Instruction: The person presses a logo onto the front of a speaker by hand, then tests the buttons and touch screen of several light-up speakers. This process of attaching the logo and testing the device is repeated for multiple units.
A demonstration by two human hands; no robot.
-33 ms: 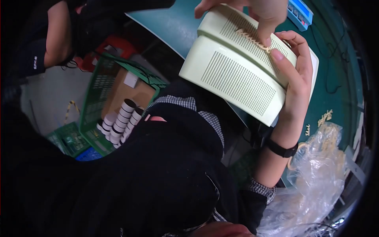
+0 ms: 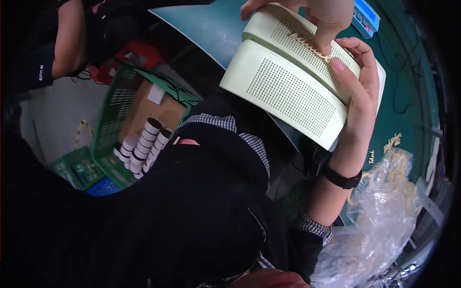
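A pale green plastic casing (image 2: 293, 98) with two perforated grille panels sits tilted at the table's edge. Across its farther grille lies a slim cream piece of script lettering (image 2: 305, 43). My left hand (image 2: 331, 15) reaches in from the top, one fingertip pressing the lettering's right end and another finger over the casing's far left corner; its remaining fingers are partly hidden. With a dark band on the wrist, my right hand (image 2: 362, 89) is wrapped round the casing's right end. Its thumb rests beside the lettering's right end, and its other fingers curl over the far side.
A clear plastic bag (image 2: 382, 206) of cream pieces lies on the teal table (image 2: 408, 89), beside loose script lettering (image 2: 371, 157). A blue device (image 2: 367, 19) stands farther back. On the left are a green crate (image 2: 106, 93) holding dark-and-white cylinders (image 2: 145, 139) and another person's arm (image 2: 69, 41).
Against the crate and floor, the casing and both hands have shifted very slightly to the right. My fingers keep their places around the lettering.
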